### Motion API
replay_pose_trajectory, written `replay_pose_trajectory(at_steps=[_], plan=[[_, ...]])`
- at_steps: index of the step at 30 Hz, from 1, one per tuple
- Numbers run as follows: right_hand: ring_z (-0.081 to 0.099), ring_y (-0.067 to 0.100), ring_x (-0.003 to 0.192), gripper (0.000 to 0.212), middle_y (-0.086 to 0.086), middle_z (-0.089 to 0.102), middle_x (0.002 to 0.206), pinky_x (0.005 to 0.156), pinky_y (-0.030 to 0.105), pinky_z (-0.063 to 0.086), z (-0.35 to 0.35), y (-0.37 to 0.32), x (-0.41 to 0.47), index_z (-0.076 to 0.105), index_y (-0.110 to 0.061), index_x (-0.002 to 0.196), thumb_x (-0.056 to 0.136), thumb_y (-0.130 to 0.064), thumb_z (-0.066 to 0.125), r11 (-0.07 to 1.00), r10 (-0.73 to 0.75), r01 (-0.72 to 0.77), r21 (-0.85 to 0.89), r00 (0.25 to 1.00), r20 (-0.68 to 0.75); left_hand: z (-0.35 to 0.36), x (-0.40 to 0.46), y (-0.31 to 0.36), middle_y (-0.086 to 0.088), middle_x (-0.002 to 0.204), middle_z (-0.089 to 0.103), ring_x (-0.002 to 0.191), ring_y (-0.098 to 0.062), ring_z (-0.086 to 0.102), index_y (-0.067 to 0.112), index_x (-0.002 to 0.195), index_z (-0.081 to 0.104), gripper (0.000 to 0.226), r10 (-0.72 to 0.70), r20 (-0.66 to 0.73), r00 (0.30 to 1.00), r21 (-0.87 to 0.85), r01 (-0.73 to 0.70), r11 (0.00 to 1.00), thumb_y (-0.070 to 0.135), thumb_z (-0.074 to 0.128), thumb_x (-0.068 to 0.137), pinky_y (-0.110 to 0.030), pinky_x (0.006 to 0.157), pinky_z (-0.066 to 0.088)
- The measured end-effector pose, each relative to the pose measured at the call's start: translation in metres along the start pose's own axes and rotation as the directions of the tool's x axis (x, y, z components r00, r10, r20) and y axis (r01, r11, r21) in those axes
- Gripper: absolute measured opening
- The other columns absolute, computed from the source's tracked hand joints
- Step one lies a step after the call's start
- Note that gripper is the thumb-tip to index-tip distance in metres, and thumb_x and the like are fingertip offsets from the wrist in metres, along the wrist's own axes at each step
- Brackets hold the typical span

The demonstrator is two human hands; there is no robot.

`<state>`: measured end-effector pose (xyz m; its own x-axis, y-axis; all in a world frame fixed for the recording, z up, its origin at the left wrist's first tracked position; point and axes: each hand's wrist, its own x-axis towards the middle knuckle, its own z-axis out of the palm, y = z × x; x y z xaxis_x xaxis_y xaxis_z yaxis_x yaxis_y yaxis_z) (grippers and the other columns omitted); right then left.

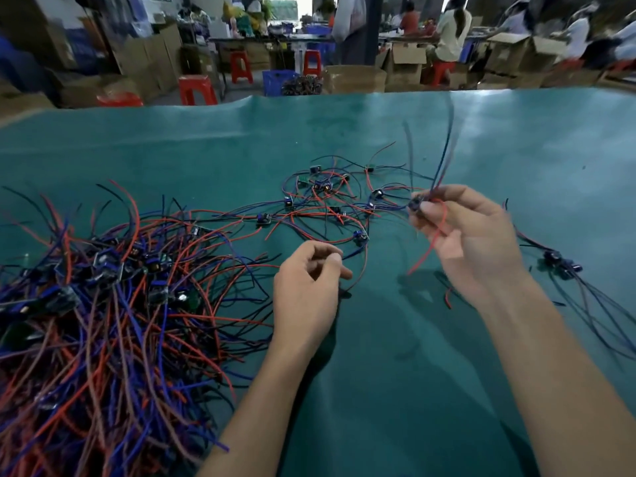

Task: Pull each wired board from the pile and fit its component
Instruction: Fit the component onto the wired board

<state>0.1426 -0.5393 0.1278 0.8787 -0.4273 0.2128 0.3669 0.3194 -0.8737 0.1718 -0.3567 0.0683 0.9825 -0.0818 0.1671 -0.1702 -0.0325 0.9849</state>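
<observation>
Head view: one big pile (103,304) of wired boards left on the green bench (378,390); about a dozen loose boards (323,201) mid-bench; right hand (478,249) pinching one board (415,204), wires trailing; left hand (306,287) curled, pinching one wire (354,253).

One head-worn wide-angle view looks forward and down from close above the green table (413,373). Both forearms enter from the near edge; the table's far edge and a blurred workshop fill the top of the frame.
</observation>
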Motion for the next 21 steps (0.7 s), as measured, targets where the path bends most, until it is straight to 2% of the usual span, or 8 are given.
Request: replay_pose_trajectory(at_steps=[2, 3, 5, 7, 11, 15, 18, 21], plan=[[0.069, 0.018, 0.085, 0.023, 0.005, 0.075, 0.084, 0.082, 0.025, 0.056, 0.01, 0.004, -0.006, 0.069, -0.007, 0.079, 0.07, 0.014, 0.068, 1.0, -0.006, 0.009, -0.029, 0.993, 0.115, 0.001, -0.002, 0.006, -0.005, 0.07, 0.075, 0.054, -0.011, 0.059, 0.014, 0.09, 0.068, 0.02, -0.001, 0.073, 0.997, -0.07, 0.006, 0.998, 0.02, 0.054, 0.104, -0.019, 0.051, 0.046], [0.07, 0.017, 0.085, 0.027, 0.005, 0.076, 0.085, 0.082, 0.025, 0.056, 0.016, 0.009, -0.01, 0.068, -0.006, 0.079, 0.066, 0.017, 0.069, 0.994, -0.005, 0.022, -0.104, 0.987, 0.163, 0.002, -0.003, 0.009, -0.007, 0.068, 0.074, 0.05, -0.01, 0.059, 0.011, 0.09, 0.069, 0.027, -0.011, 0.101, 0.995, -0.12, 0.023, 0.992, 0.024, 0.051, 0.106, -0.016, 0.046, 0.044], [0.072, 0.017, 0.084, 0.036, 0.007, 0.078, 0.088, 0.081, 0.029, 0.058, 0.026, 0.024, -0.019, 0.07, -0.008, 0.076, 0.067, 0.027, 0.068, 0.95, -0.003, 0.073, -0.304, 0.975, 0.224, 0.002, -0.004, 0.013, -0.007, 0.064, 0.072, 0.046, -0.007, 0.059, 0.009, 0.083, 0.07, 0.039, -0.012, 0.135, 0.991, -0.19, 0.038, 0.981, 0.028, 0.046, 0.107, -0.012, 0.041, 0.039], [0.074, 0.017, 0.084, 0.041, 0.006, 0.079, 0.092, 0.079, 0.031, 0.06, 0.032, 0.035, -0.024, 0.071, -0.01, 0.074, 0.072, 0.029, 0.063, 0.907, 0.004, 0.104, -0.408, 0.967, 0.255, 0.002, -0.005, 0.015, 0.0, 0.06, 0.07, 0.046, -0.001, 0.058, 0.011, 0.073, 0.069, 0.04, 0.018, 0.144, 0.989, -0.203, 0.012, 0.979, 0.024, 0.048, 0.105, -0.009, 0.042, 0.037], [0.076, 0.014, 0.092, 0.041, 0.005, 0.08, 0.093, 0.078, 0.023, 0.057, 0.033, 0.035, -0.022, 0.075, -0.01, 0.073, 0.074, 0.028, 0.061, 0.924, 0.016, 0.074, -0.376, 0.973, 0.231, 0.0, -0.004, 0.014, 0.003, 0.068, 0.074, 0.057, -0.001, 0.063, 0.008, 0.086, 0.07, 0.016, 0.001, 0.157, 0.988, -0.282, 0.044, 0.959, 0.003, 0.06, 0.097, -0.012, 0.055, 0.048], [0.075, 0.017, 0.099, 0.04, 0.011, 0.079, 0.091, 0.088, 0.025, 0.056, 0.033, 0.036, -0.022, 0.079, -0.011, 0.071, 0.076, 0.024, 0.06, 0.953, 0.063, 0.001, -0.303, 0.978, 0.199, 0.0, -0.002, 0.013, 0.002, 0.073, 0.076, 0.06, -0.002, 0.066, 0.011, 0.089, 0.069, 0.023, -0.028, 0.148, 0.989, -0.272, 0.068, 0.96, -0.01, 0.059, 0.092, -0.013, 0.057, 0.05], [0.075, 0.02, 0.091, 0.031, 0.013, 0.079, 0.091, 0.088, 0.03, 0.058, 0.032, 0.038, -0.021, 0.079, -0.011, 0.072, 0.075, 0.019, 0.07, 0.961, 0.06, -0.017, -0.274, 0.987, 0.148, -0.002, -0.002, 0.012, 0.001, 0.074, 0.075, 0.062, -0.003, 0.065, 0.015, 0.086, 0.069, 0.024, -0.009, 0.079, 0.997, -0.245, 0.028, 0.969, -0.007, 0.062, 0.092, -0.014, 0.059, 0.049], [0.074, 0.018, 0.081, 0.025, 0.01, 0.079, 0.088, 0.08, 0.025, 0.058, 0.028, 0.039, -0.02, 0.077, -0.009, 0.08, 0.072, 0.015, 0.079, 0.942, 0.03, 0.019, -0.335, 0.99, 0.141, -0.001, 0.0, 0.01, -0.009, 0.078, 0.073, 0.066, -0.013, 0.065, 0.016, 0.081, 0.069, 0.023, -0.03, 0.041, 0.999, -0.257, 0.039, 0.966, -0.004, 0.065, 0.092, -0.022, 0.062, 0.052]])
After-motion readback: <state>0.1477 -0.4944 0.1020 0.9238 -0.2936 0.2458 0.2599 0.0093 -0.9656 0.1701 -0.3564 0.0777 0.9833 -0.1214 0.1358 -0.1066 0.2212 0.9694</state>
